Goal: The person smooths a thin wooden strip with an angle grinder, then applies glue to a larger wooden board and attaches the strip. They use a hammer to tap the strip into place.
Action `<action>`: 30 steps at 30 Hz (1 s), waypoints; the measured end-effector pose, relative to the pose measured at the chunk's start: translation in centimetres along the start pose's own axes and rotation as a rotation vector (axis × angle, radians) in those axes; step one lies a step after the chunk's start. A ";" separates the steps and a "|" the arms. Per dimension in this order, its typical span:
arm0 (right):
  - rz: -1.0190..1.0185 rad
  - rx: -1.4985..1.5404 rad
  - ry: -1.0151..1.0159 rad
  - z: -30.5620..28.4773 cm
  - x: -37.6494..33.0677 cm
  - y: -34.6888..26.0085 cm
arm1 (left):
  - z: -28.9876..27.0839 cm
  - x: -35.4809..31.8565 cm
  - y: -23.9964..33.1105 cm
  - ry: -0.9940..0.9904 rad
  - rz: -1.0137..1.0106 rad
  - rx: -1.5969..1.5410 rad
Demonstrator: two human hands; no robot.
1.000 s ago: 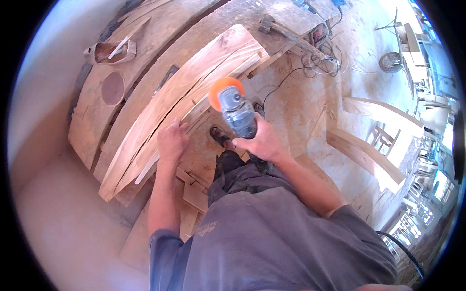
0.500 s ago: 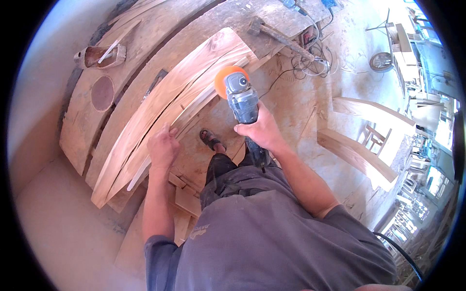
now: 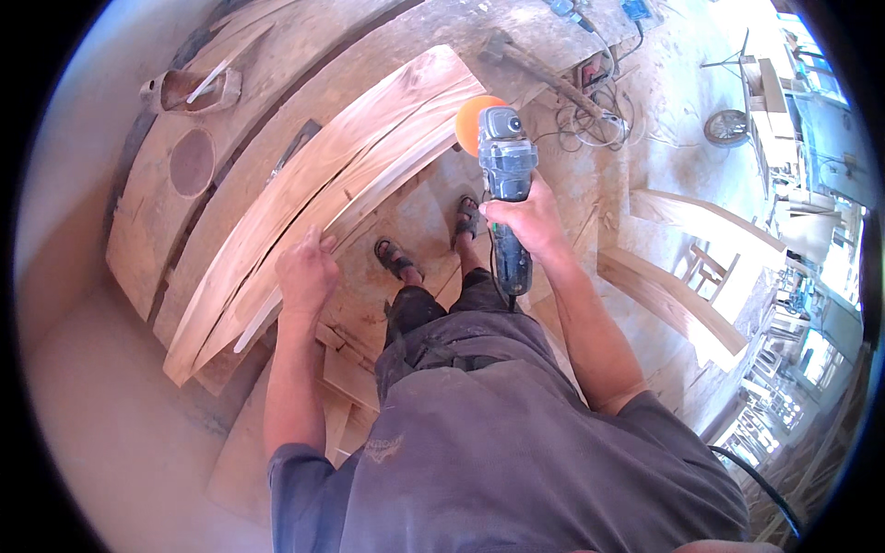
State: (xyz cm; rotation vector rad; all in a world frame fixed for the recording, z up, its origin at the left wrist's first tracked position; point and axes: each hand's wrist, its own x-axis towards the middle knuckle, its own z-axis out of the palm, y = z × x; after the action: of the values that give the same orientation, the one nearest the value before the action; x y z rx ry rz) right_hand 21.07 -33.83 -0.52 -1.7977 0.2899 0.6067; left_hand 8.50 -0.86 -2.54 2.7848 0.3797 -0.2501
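My right hand [image 3: 527, 217] is wrapped round the dark body of an angle grinder [image 3: 507, 175], held upright over the floor to the right of the bench. An orange disc [image 3: 472, 122] sits at its head, close to the far end of the boards but apart from them. Two pale, curved wooden boards lie side by side with a dark gap between them: an outer board [image 3: 359, 124] and a nearer board [image 3: 364, 175]. My left hand [image 3: 307, 275], its fingers curled, grips the nearer board at its near edge.
Beneath the boards is a worn wooden bench [image 3: 138, 249] carrying an open container [image 3: 198, 92], a round brown disc [image 3: 193, 162] and a hammer [image 3: 539, 69]. Tangled cables [image 3: 595, 120] lie beyond the bench. Curved wooden pieces [image 3: 668, 290] stand on the right.
My right hand has carried the grinder to the right, away from the boards' edge. My left hand stays at the nearer board. My second foot has come into view.
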 end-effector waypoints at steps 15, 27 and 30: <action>0.001 -0.074 -0.006 -0.2 -1.2 0.1 | 0.5 0.1 -0.1 -0.002 -0.022 -0.033; 0.002 -0.082 -0.071 1.3 -1.1 0.2 | 1.0 0.0 -0.8 0.028 0.005 0.002; 0.014 -0.042 -0.041 0.0 -0.2 -0.5 | 1.3 0.0 -0.8 0.048 0.017 0.009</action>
State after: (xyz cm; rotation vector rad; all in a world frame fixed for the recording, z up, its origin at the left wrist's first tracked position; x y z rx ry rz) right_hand 21.16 -33.72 0.03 -1.8223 0.2644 0.6631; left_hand 8.07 -0.59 -3.99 2.8056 0.3666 -0.1814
